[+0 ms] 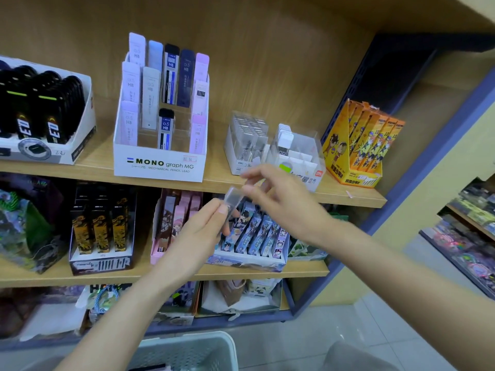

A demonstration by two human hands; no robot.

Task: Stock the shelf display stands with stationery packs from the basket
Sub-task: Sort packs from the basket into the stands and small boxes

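Pack (232, 197): small, clear, held in the air just before the edge of the top shelf (353, 196), below the stands.

At the frame's foot, pale basket (187, 349); contents too dim to make out.

On the shelf, MONO stand (160, 163), part full. Right of it, white stand (235, 159) crowded with clear cases, then clear box (308, 145) with few cases and room to spare.

Pinched at its lower end by left hand (206, 231), thumb against fingers. Pinched near the upper end by right hand (281, 199), thumb and forefinger closed; blurred, so cannot tell whether a second case there.

Seemingly mid-step: readied, not yet slotted. Next move probably calls for letting go with one hand, turning upright, lifting into a free slot.
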